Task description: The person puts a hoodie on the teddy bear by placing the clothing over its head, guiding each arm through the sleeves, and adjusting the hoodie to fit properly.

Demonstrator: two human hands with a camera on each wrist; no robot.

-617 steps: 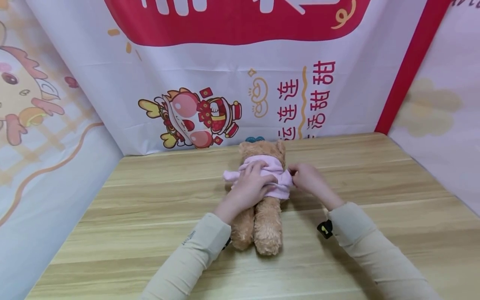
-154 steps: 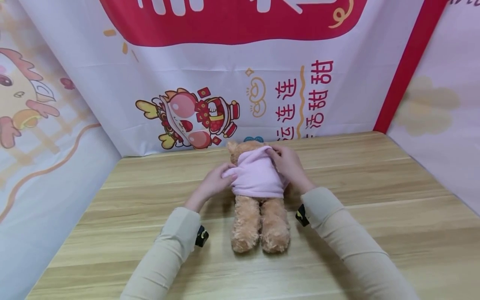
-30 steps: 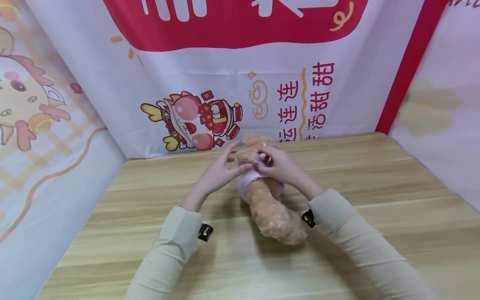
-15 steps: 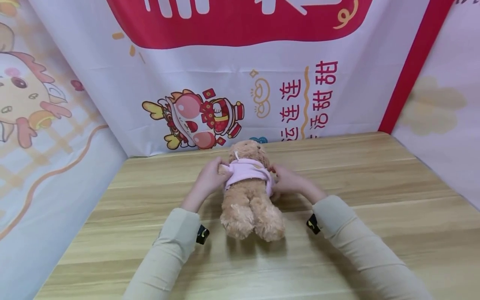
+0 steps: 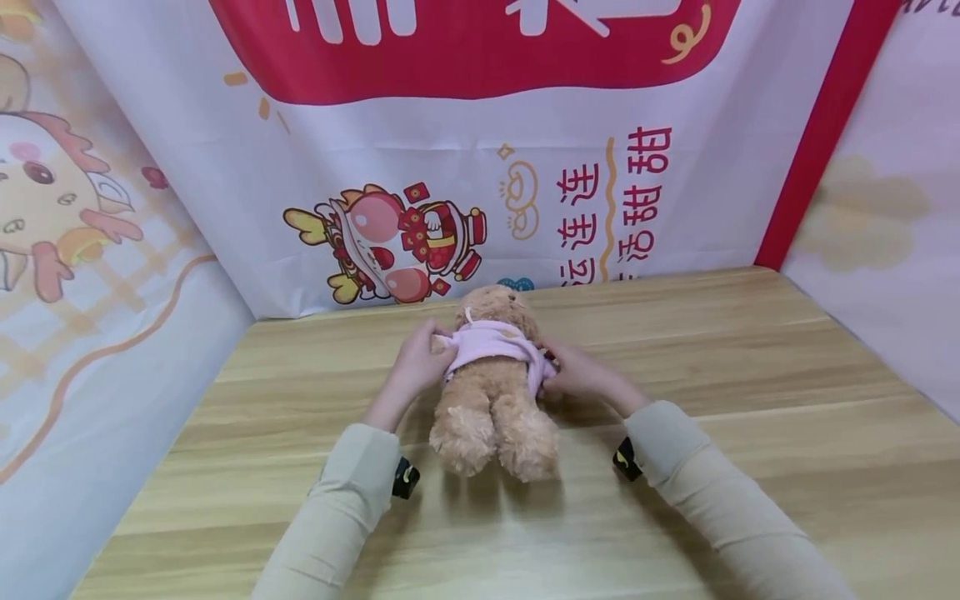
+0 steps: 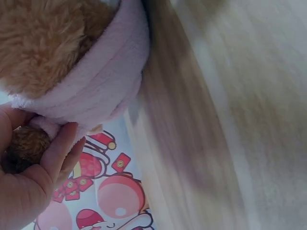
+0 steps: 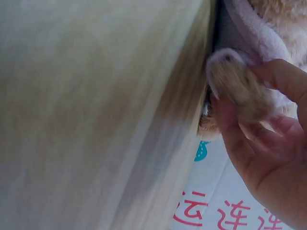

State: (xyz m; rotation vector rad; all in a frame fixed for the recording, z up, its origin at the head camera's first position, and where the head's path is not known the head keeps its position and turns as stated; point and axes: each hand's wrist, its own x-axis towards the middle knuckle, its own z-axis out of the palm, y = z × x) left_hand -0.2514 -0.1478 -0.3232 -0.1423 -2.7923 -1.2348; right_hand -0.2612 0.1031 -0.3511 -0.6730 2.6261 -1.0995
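Note:
A light brown teddy bear (image 5: 491,442) lies on its back on the table, head away from me and legs towards me. It wears a pink top (image 5: 491,340), its lower edge above the legs. My left hand (image 5: 422,358) grips the bear's arm at the left, thumb and fingers round the furry paw (image 6: 29,143) by the sleeve's end. On the other side, my right hand (image 5: 573,368) pinches the other arm; its furry paw (image 7: 240,91) pokes out of the pink cuff (image 7: 216,72). A white cord (image 5: 468,314) shows by the neck.
The wood-grain table (image 5: 712,467) runs back to a printed white and red cloth (image 5: 420,133). More printed cloths hang at the left (image 5: 97,333) and right (image 5: 885,208). Dark wrist devices (image 5: 405,478) hang below both cuffs.
Earlier the bear lay back up. One second ago it was tilted sideways with both hands near its upper body; now it lies face up, my hands apart on its arms.

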